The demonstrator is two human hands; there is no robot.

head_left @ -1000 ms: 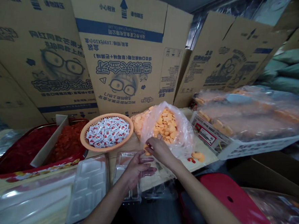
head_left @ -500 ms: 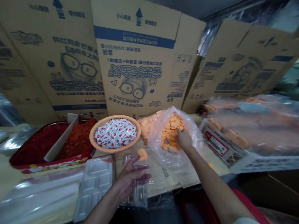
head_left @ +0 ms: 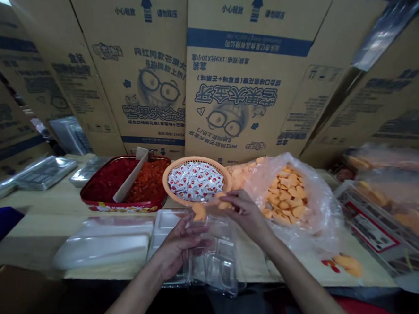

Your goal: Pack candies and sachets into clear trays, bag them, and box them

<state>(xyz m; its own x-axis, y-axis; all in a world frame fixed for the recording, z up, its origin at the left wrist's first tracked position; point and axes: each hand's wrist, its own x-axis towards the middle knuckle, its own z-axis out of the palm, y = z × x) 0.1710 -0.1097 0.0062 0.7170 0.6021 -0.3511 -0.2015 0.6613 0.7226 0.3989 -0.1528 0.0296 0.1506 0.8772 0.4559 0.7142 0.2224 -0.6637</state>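
My left hand holds an orange candy piece at its thumb and forefinger. Its other fingers stretch over a clear plastic tray with moulded compartments. My right hand pinches another orange candy piece in its fingertips, near the front rim of an orange basket. Small white and red sachets fill that basket. Right of my right hand, a clear plastic bag lies open with many similar orange candy pieces inside.
A red tub with a divider holds dark red and orange-red pieces on the left. Clear film-like packaging lies before it. A crate with bagged goods stands at right. Cardboard boxes wall the back. Loose pieces lie near the front edge.
My right hand has come out of the bag and moved left with an orange candy piece. My left hand still holds its piece, and the view has shifted left.
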